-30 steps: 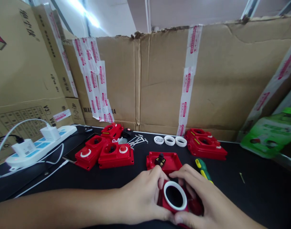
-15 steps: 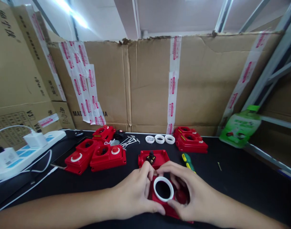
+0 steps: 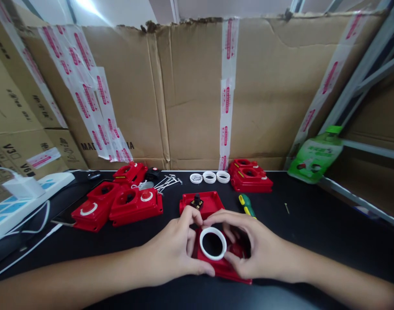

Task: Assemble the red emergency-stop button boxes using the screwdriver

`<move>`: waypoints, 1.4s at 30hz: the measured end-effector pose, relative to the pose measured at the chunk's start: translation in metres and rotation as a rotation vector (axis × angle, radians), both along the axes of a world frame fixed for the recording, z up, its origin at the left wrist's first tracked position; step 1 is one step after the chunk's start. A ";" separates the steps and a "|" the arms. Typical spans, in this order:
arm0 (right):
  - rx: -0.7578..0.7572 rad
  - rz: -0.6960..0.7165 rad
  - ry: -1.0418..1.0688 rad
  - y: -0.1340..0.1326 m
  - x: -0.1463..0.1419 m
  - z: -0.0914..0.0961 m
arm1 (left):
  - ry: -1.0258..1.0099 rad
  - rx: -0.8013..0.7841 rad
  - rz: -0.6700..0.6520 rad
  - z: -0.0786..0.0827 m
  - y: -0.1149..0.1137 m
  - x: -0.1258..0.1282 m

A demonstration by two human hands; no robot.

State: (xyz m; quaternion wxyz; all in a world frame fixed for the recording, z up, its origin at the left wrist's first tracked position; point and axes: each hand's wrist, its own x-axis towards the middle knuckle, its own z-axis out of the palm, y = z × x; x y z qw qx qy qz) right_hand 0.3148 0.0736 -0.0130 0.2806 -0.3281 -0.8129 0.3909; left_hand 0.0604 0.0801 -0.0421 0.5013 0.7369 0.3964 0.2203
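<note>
A red plastic housing cover [image 3: 227, 270] lies on the black table in front of me, with a white ring [image 3: 212, 243] seated around or resting over its round opening; which of the two I cannot tell. My left hand [image 3: 184, 247] grips the cover's left side, thumb at the near edge and curled fingers at the far edge. From the right, my right hand [image 3: 253, 245] arches over a red knob [image 3: 237, 250], its thumb and fingertips closed at the ring's edge. Just beyond stands an open red housing base [image 3: 212, 203] with a black switch part [image 3: 197, 201] inside.
Red housings with knobs [image 3: 137, 206] sit at left, more red housings [image 3: 250, 176] at back right. White rings [image 3: 209, 177], metal T-shaped pins [image 3: 167, 183], a green-yellow screwdriver [image 3: 246, 205], a screw [image 3: 286, 208], a green pouch [image 3: 315, 155] and a power strip [image 3: 32, 198] surround the workspace. Cardboard [image 3: 193, 99] walls the back.
The camera view has tilted down and turned slightly right, so everything sits higher and further left. Both hands keep nearly the same hold around the ring and cover.
</note>
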 end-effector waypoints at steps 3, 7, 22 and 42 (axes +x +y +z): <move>-0.045 -0.027 -0.005 0.000 0.002 -0.001 | -0.009 -0.010 -0.011 0.000 0.001 -0.001; -0.022 -0.044 0.041 -0.003 0.006 0.001 | -0.002 -0.028 -0.019 0.004 0.001 -0.001; 0.477 -0.269 -0.541 0.152 0.059 0.068 | 0.074 0.057 -0.069 0.020 -0.005 0.000; 0.420 -0.043 -0.905 0.210 0.053 0.044 | 0.108 0.066 -0.095 0.028 -0.004 0.000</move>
